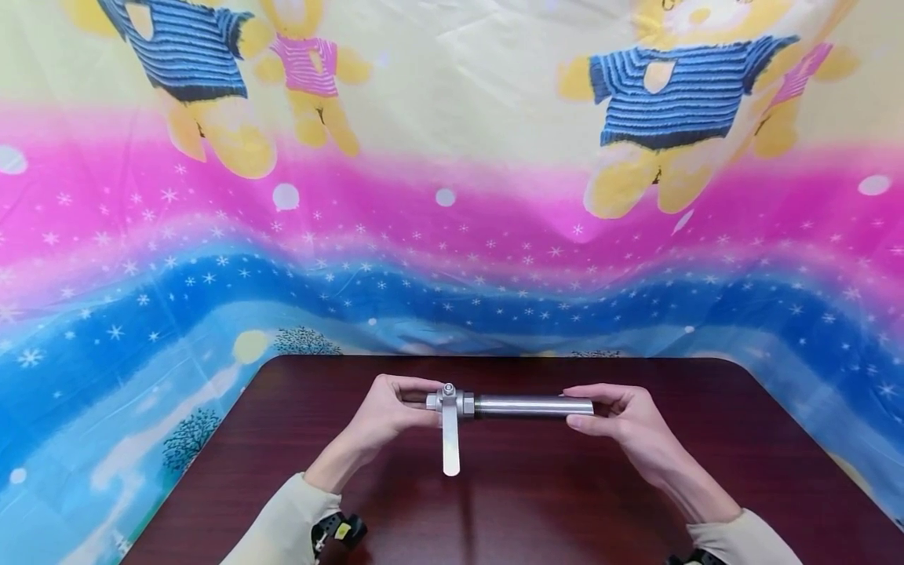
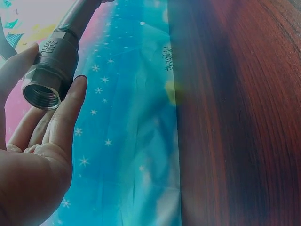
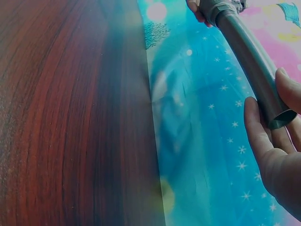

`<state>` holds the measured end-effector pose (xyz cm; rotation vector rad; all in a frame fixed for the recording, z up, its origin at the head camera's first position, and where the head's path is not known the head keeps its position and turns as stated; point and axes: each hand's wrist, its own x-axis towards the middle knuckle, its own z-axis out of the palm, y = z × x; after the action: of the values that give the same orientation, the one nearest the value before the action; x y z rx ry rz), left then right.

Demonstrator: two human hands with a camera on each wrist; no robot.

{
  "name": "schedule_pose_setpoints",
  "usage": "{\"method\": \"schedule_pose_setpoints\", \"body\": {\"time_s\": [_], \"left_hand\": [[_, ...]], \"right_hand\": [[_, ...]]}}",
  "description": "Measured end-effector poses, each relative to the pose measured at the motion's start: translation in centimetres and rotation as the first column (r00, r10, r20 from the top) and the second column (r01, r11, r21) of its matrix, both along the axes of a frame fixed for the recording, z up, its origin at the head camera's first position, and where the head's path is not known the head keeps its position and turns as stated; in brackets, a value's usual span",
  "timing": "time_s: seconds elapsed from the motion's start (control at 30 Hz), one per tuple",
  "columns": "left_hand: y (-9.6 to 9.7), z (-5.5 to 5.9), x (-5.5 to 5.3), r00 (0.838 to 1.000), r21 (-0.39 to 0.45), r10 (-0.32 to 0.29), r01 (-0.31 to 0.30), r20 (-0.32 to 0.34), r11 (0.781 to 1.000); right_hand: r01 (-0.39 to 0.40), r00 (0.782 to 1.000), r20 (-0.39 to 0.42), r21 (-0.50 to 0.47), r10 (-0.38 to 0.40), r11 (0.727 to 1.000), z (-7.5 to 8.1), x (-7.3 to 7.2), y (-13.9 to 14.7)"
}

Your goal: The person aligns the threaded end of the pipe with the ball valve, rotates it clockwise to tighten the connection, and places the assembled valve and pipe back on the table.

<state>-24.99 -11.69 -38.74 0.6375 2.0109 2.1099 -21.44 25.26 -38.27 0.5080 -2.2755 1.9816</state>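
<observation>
The ball valve (image 1: pixel 465 403) and the metal pipe (image 1: pixel 533 406) are held end to end, roughly level, above the surface (image 1: pixel 508 502), midway between its far corners and parallel to its far edge. The valve is pinched by the left hand (image 1: pixel 390 410), with the thumb placed on the near side and the fingers on the far side; its threaded opening is turned toward the palm. The pipe's free end is grasped likewise by the right hand (image 1: pixel 631 414). Both forearms, clad in pale sleeves (image 1: pixel 286 522), are angled inward from the near edge. The lever (image 1: pixel 450 443) is pointed toward that edge. A patterned cloth (image 1: pixel 445 259) is hung behind the far edge.
</observation>
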Motion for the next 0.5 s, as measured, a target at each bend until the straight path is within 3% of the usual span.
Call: {"method": "schedule_pose_setpoints", "body": {"time_s": [0.5], "left_hand": [[-0.08, 0.06, 0.05, 1.000, -0.031, 0.017, -0.017, -0.002, 0.999]], "right_hand": [[-0.001, 1.000, 0.025, -0.021, 0.001, 1.000, -0.14, 0.11, -0.23]]}}
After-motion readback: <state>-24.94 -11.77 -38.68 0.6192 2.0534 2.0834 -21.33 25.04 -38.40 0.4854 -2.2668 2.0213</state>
